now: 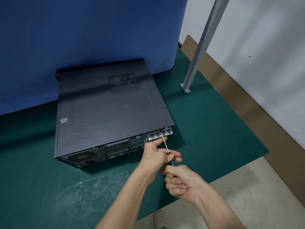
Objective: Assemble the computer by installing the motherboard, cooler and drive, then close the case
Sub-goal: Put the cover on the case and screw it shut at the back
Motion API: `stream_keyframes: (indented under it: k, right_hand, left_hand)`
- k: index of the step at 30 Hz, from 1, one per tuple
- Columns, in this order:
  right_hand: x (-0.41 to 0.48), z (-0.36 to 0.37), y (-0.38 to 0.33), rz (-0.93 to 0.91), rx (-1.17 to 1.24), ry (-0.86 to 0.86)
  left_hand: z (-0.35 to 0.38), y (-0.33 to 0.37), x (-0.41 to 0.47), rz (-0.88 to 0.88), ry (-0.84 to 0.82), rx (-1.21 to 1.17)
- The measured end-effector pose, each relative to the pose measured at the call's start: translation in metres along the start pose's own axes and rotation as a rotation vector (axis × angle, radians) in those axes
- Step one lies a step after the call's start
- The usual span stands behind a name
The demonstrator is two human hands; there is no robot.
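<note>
Driving the tip of the screwdriver (165,144) into the rear lip of the side panel (107,109), you have both hands on the one tool. Your right hand (183,185) is wrapped tight round the butt of the teal handle. Your left hand (156,156) pinches the collar where the handle meets the shaft, with its forefinger stretched out toward the case (92,156). The screw itself is hidden under the tip.

The case lies on its side on the green mat (41,179), nearer the mat's far edge, where the blue partition (82,30) stands. Its rear ports face you, and the panel is already seated on top.

Judge the case as heavy and stiff. It should sit firm under your push without a steadying hand. The panel is probably thin sheet metal that will flex and scratch, so a slipped tip could mark it or catch your forefinger. Press along the line of the shaft and let the right hand do the turning.

If you must shift the case, take it by its long lower edges or the solid rear frame. Avoid the vented patch and the slot covers near the mat's right edge, which look thin and sharp.
</note>
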State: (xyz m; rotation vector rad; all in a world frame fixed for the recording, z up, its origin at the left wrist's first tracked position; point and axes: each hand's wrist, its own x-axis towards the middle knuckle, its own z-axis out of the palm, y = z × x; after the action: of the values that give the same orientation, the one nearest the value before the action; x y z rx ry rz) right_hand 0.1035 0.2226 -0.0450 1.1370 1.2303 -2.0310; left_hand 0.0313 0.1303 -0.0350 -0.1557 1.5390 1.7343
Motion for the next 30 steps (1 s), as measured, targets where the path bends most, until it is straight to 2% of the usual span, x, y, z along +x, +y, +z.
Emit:
stream_keyframes:
  k: [2, 4, 6, 9, 11, 14, 18, 20, 23, 26, 30]
  right_hand:
    - [0.001, 0.001, 0.003, -0.050, -0.087, 0.088]
    - [0.004, 0.008, 0.005, -0.163, -0.222, 0.260]
    - [0.004, 0.012, 0.005, -0.235, -0.240, 0.337]
    - [-0.003, 0.007, -0.004, -0.199, -0.175, 0.223]
    - [-0.014, -0.005, -0.011, -0.219, -0.263, 0.204]
    - [-0.036, -0.032, -0.028, -0.305, -0.377, 0.196]
    - [-0.040, -0.064, -0.061, -0.421, -0.327, 0.357]
    - [-0.020, -0.075, -0.082, -0.423, -0.343, 0.391]
    - [0.026, -0.075, -0.110, -0.364, -0.366, 0.382]
    - [0.076, -0.063, -0.133, -0.347, -0.519, 0.362]
    - [0.132, -0.041, -0.152, -0.362, -0.697, 0.340]
  left_hand:
    - [0.003, 0.001, 0.002, 0.013, 0.070, 0.086]
    - [0.006, 0.002, 0.003, 0.010, 0.092, 0.081]
    - [0.006, 0.003, 0.004, 0.009, 0.092, 0.108]
    - [0.001, 0.006, 0.005, 0.056, 0.116, 0.359]
    - [-0.007, 0.015, 0.006, 0.116, 0.162, 0.562]
    - [-0.018, 0.031, 0.007, 0.238, 0.213, 0.601]
    - [-0.034, 0.054, 0.018, 0.414, 0.511, 0.858]
    - [-0.045, 0.063, 0.027, 0.425, 0.676, 1.012]
    - [-0.057, 0.070, 0.043, 0.446, 0.827, 1.143]
    - [-0.067, 0.073, 0.062, 0.535, 0.905, 1.187]
    - [-0.076, 0.076, 0.081, 0.549, 0.950, 1.234]
